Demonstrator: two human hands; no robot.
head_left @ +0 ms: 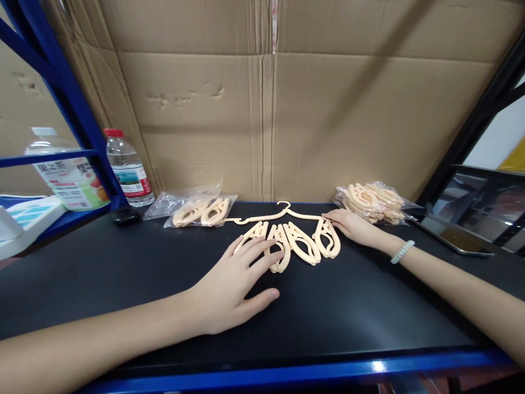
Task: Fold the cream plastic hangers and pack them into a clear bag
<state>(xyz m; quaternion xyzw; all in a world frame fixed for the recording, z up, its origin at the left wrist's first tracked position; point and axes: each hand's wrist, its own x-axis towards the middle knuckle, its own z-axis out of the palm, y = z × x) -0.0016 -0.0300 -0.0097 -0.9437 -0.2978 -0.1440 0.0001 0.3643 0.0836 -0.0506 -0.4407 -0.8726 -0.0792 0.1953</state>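
My left hand [233, 287] lies open, fingers spread across the left folded plastic hangers. Its fingertips overlap a folded hanger [286, 253] in cream plastic. To the right of it, two more folded hangers, a middle one [305, 249] and a right one [334, 249], fan out on the black table. Behind them lies an unfolded hanger [270, 216], its hook pointing to the back. My right hand [355, 225], with a beaded bracelet on the wrist, stretches its fingers to that hanger's right end, beside the top of the right folded one. Its fingers look extended.
Clear plastic bags of folded hangers lie at the back left [200, 212] and back right [369, 201]. A red-capped bottle [130, 175] stands by the blue rack post [77, 98]. A tablet-like device [455, 235] rests at right. Cardboard [197, 109] walls the back.
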